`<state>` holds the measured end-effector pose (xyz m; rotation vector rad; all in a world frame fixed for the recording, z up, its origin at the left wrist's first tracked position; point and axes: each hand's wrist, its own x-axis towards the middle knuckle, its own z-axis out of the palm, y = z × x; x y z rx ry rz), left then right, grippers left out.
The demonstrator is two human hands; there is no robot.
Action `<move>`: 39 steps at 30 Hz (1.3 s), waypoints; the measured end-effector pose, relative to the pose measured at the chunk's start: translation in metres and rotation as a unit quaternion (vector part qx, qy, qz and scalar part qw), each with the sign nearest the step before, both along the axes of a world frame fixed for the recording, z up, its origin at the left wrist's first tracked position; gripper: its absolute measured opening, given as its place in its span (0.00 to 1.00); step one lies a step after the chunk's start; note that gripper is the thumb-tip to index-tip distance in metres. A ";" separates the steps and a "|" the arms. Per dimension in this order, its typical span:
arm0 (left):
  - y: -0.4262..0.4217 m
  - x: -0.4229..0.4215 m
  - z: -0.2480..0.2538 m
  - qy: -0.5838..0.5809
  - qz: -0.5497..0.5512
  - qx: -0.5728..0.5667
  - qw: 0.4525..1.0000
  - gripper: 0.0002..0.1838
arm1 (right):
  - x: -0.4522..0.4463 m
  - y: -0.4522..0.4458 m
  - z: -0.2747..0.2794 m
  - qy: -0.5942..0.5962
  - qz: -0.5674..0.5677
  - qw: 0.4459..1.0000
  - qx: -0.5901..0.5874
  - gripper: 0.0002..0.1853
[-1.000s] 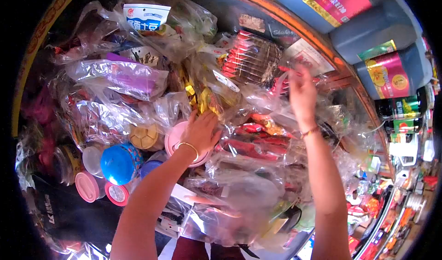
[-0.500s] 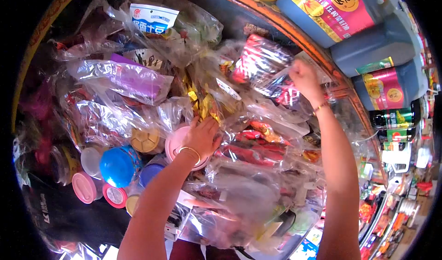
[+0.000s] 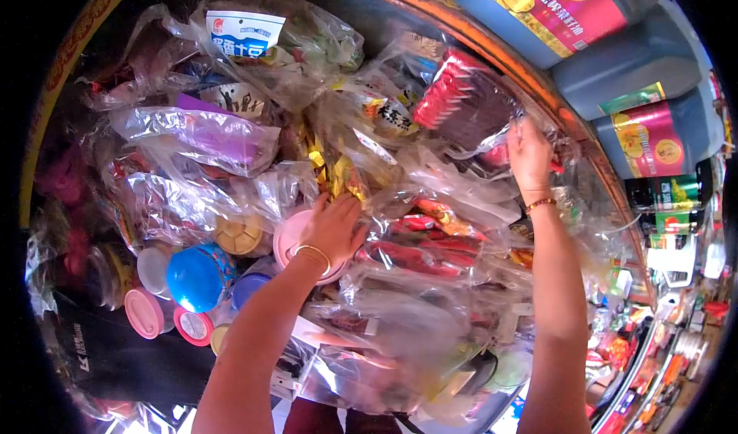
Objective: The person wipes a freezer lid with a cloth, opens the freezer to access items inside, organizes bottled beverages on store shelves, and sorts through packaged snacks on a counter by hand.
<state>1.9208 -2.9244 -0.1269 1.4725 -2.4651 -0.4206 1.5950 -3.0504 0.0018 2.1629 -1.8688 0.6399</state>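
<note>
My right hand [image 3: 530,153] is closed, with its fingers pinching the edge of a clear plastic bag of dark and red packets [image 3: 473,99] near the orange rim. The bag is tilted, its red zigzag-edged side toward the left. Lower and to the left, my left hand [image 3: 334,230] lies with fingers stretched and thumb apart. Its fingertips touch gold foil packets [image 3: 338,176] in clear plastic, and its palm is over a pink jar lid [image 3: 288,238]. Beside the left hand lie bagged red packets [image 3: 423,257].
Several lidded jars, one with a blue lid [image 3: 192,280], stand at lower left. A purple packet [image 3: 219,134] and a white-blue labelled bag [image 3: 244,34] lie farther back. Large oil bottles [image 3: 630,73] line the far right, beyond the orange metal rim [image 3: 492,34].
My right hand has moved slightly right and down, turning the bag so its dark face shows. A yellow-black packet has come into view beside it. My left hand stays nearly in place.
</note>
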 end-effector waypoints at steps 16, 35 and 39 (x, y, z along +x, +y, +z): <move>0.003 0.002 -0.002 0.001 -0.005 -0.009 1.000 0.25 | -0.027 0.014 -0.032 -0.085 -0.015 0.996 0.020 0.19; -0.011 0.079 0.017 -0.015 -0.018 -0.117 0.993 0.28 | 0.155 0.014 -0.065 -0.053 0.031 0.957 0.285 0.11; -0.019 0.080 0.034 -0.174 -0.044 -0.065 0.982 0.26 | 0.125 -0.017 -0.102 -0.075 0.018 0.972 0.223 0.11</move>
